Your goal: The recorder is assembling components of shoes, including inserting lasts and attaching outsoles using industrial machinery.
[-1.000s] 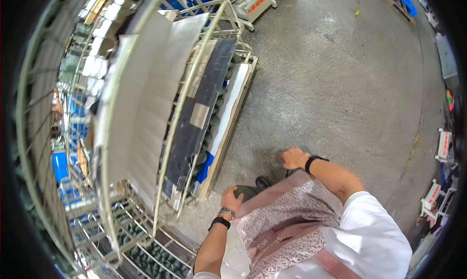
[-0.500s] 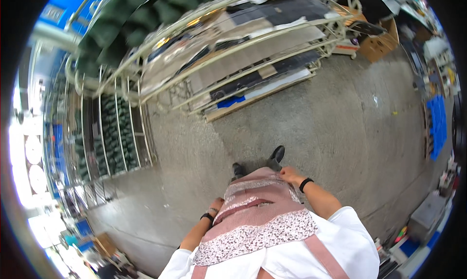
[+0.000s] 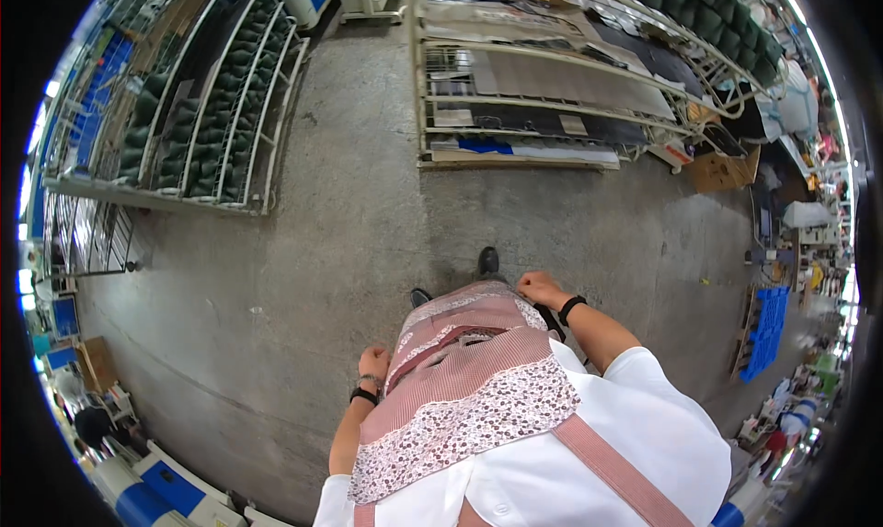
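My left hand hangs at the left side of the pink patterned apron, its fingers loosely curled with nothing seen in them. A dark band circles that wrist, with a thin bracelet beside it. On the other side, my right hand is held in front of the apron's right edge. Its fingers are curled in as a loose fist, and no object shows in it. A black band is on the right wrist. Below the apron's hem, both black shoes stand apart on the concrete floor.
Ahead stands a cream metal rack with flat sheets on its shelves and dark green shaped pieces on top. Another rack of green pieces is at left. A blue pallet and a cardboard box lie to the right.
The view has turned left: the racks have swung rightward and a floor passage between them now shows. The shoes have changed places in a step. Both hands stay beside the apron.
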The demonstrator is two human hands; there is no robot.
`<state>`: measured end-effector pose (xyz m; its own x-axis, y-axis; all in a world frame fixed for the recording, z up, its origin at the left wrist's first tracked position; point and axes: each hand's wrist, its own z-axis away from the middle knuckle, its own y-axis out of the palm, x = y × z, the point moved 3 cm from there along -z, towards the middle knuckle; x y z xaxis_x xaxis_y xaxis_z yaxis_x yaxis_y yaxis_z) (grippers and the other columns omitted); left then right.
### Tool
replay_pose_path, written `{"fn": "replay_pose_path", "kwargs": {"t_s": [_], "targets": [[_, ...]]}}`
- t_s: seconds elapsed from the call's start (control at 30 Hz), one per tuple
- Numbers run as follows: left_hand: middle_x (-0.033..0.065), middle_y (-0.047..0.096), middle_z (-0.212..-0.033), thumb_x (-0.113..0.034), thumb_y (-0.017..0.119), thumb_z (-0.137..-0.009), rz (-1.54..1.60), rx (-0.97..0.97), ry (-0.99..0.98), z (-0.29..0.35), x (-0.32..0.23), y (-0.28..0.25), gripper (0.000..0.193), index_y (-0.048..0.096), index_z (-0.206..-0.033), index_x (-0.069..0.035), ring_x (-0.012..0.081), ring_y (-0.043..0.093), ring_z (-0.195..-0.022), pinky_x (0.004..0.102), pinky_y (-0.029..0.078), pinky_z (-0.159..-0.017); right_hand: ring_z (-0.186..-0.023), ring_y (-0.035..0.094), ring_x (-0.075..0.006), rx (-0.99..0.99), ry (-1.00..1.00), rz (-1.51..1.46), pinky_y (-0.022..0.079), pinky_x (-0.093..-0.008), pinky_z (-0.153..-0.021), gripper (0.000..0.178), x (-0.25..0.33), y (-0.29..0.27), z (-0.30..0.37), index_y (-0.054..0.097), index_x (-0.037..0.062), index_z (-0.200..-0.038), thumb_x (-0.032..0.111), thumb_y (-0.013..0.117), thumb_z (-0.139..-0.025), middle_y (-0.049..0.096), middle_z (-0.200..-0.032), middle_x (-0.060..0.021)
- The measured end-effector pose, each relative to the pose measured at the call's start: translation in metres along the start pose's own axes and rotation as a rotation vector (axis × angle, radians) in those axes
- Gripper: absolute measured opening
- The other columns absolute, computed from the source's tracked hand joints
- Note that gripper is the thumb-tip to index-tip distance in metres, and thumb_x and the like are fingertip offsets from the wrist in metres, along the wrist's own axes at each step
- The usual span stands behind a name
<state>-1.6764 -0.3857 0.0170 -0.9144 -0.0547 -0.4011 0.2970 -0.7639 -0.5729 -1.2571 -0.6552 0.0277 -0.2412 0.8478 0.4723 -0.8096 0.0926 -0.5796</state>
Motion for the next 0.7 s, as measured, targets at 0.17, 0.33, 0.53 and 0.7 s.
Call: {"fn": "replay_pose_path", "kwargs": {"t_s": [0.17, 0.33, 0.53, 0.7], "targets": [[0.0208, 0.075, -0.098, -0.031, 0.062, -0.083, 0.037, 0.017, -0.322, 0.009, 0.129, -0.006, 0.032, 0.078, -0.095, -0.005, 0.0362, 0.072, -0.099, 0.0435, 0.055, -0.088, -0.089, 0.071, -0.0269, 0.159, -0.321, 0.058, 0.053, -0.0388, -0.08, 0.027, 0.08, 0.047, -0.061, 0.074, 0.0066, -0.1, 0.029, 0.066, -0.087, 0.075, -0.097, -0.0143], [0.0159, 0.076, -0.091, -0.035, 0.067, -0.085, 0.008, -0.108, -0.365, 0.031, 0.138, 0.009, 0.034, 0.079, -0.094, -0.005, 0.0303, 0.073, -0.089, 0.0432, 0.057, -0.079, -0.08, 0.072, -0.0233, 0.195, -0.234, 0.178, 0.056, -0.0373, -0.074, 0.026, 0.132, 0.048, -0.102, 0.078, 0.0085, -0.091, 0.032, 0.072, -0.082, 0.077, -0.089, -0.0103], [0.0216, 0.073, -0.109, -0.046, 0.067, -0.083, 0.116, 0.032, -0.483, -0.026, 0.095, 0.001, 0.046, 0.076, -0.107, -0.008, 0.039, 0.069, -0.106, 0.045, 0.054, -0.092, -0.077, 0.072, -0.0323, 0.299, -0.323, 0.357, 0.054, -0.0423, -0.073, 0.029, 0.194, 0.046, -0.188, 0.077, 0.0091, -0.084, 0.034, 0.063, -0.077, 0.074, -0.085, -0.0158], [0.0227, 0.072, -0.11, -0.047, 0.064, -0.086, 0.201, -0.091, -0.4, -0.081, 0.034, -0.048, 0.047, 0.075, -0.109, -0.008, 0.0411, 0.067, -0.107, 0.0467, 0.053, -0.091, -0.081, 0.073, -0.0309, 0.368, -0.345, 0.392, 0.056, -0.041, -0.079, 0.036, 0.276, 0.025, -0.271, 0.08, 0.0075, -0.088, 0.042, 0.068, -0.085, 0.076, -0.085, -0.014]]}}
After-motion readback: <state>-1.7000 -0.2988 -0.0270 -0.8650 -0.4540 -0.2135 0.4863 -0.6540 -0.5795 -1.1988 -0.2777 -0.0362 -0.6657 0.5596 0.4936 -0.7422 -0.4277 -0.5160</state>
